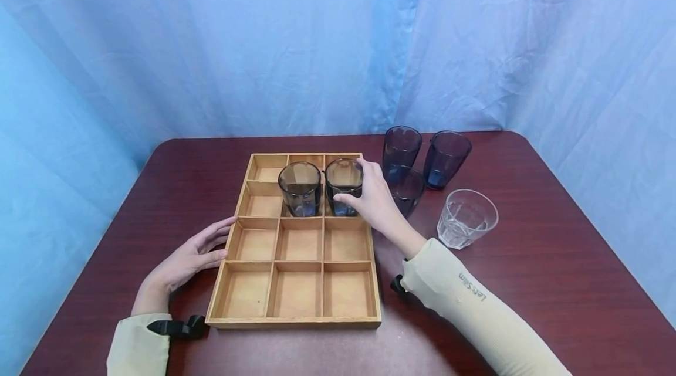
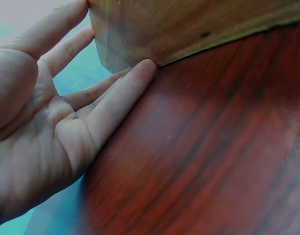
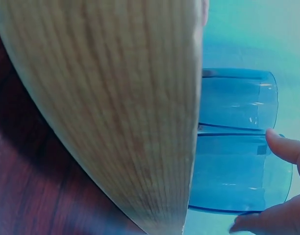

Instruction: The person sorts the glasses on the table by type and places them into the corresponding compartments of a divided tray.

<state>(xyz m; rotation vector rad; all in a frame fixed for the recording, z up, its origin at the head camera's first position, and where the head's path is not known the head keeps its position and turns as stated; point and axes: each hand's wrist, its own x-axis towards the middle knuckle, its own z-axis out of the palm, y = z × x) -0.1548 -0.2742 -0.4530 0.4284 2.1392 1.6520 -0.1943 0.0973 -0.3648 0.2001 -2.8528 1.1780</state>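
A divided wooden tray point(image 1: 298, 322) lies on the table. Two dark tinted glasses stand upright in its second row from the back, one in the middle compartment point(image 1: 300, 188) and one in the right compartment point(image 1: 340, 173). My right hand point(image 1: 374, 197) holds the right-hand glass by its rim and side, thumb nearest me. In the right wrist view, thumb and fingers point(image 3: 287, 149) lie on either side of that glass point(image 3: 228, 171), with the other glass point(image 3: 238, 100) beside it. At the tray's left wall, my left hand point(image 1: 185, 256) rests its fingertips on the wood, fingers extended point(image 2: 123, 100).
Right of the tray stand several more dark glasses: two at the back point(image 1: 402, 147) point(image 1: 446, 156) and one nearer point(image 1: 408, 185), partly behind my right hand. A clear faceted glass point(image 1: 465, 220) stands farther right. Pale blue curtains point(image 1: 296, 47) surround the dark red table point(image 1: 554, 258).
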